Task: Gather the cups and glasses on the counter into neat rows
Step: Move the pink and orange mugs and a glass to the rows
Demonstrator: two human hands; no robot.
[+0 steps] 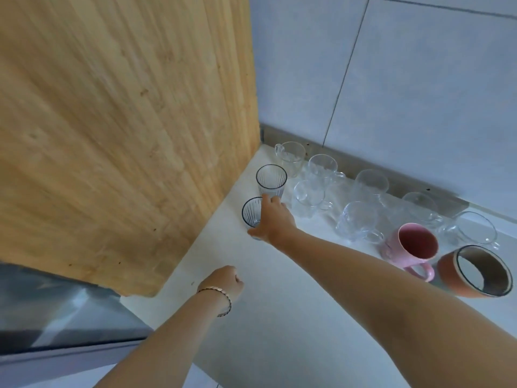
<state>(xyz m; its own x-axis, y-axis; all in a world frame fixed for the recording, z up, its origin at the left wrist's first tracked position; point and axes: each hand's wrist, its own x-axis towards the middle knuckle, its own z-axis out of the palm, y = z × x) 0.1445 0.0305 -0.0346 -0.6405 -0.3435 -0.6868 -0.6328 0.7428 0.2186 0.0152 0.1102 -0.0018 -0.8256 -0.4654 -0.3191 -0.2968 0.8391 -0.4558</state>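
Two ribbed grey-tinted glasses stand by the wooden panel: the far ribbed glass (271,180) and the near ribbed glass (251,212). My right hand (272,219) is wrapped around the near one, thumb at its front. My left hand (223,281), wearing a bracelet, rests as a loose fist on the white counter (279,317) with nothing in it. Several clear glass cups with handles stand along the back, among them a clear cup (291,158) in the corner and another clear cup (359,224) further front. A pink mug (414,247) and an orange cup (475,271) sit at the right.
A tall wooden panel (126,121) walls off the left side of the counter. Grey wall tiles (419,79) rise behind the cups. A dark glossy surface (56,312) lies below the panel at the lower left.
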